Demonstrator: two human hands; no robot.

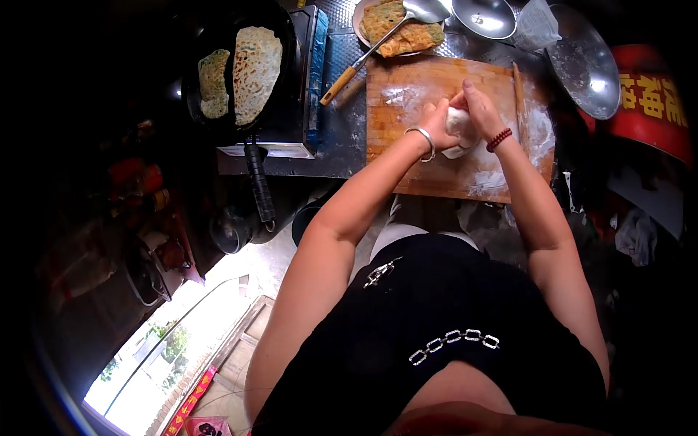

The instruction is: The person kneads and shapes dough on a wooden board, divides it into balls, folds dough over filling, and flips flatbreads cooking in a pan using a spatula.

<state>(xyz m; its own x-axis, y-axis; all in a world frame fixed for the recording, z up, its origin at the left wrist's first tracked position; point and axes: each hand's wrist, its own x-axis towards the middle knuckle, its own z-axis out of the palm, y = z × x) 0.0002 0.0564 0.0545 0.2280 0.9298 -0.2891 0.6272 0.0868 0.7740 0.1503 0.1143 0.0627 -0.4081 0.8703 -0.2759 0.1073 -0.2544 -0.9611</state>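
A lump of white dough [457, 125] is between my two hands over the floured wooden board [407, 171]. My left hand [435, 126], below a silver bangle, curls around the dough's left side. From the right, my right hand [481, 110], with a dark red bead bracelet at its wrist, presses against the dough with its thumb raised. Parts of the fingers are hidden by the dough and the hands themselves. Just right of my hands, a thin rolling pin [519, 98] lies along the board. White flour is scattered across the board.
A black frying pan [286, 87] with two flatbread pieces [257, 73] sits on a stove [309, 109] at left. Behind the board are a plate of browned flatbreads [392, 33], a spatula [363, 62], a metal bowl [486, 16] and a large metal basin [585, 65].
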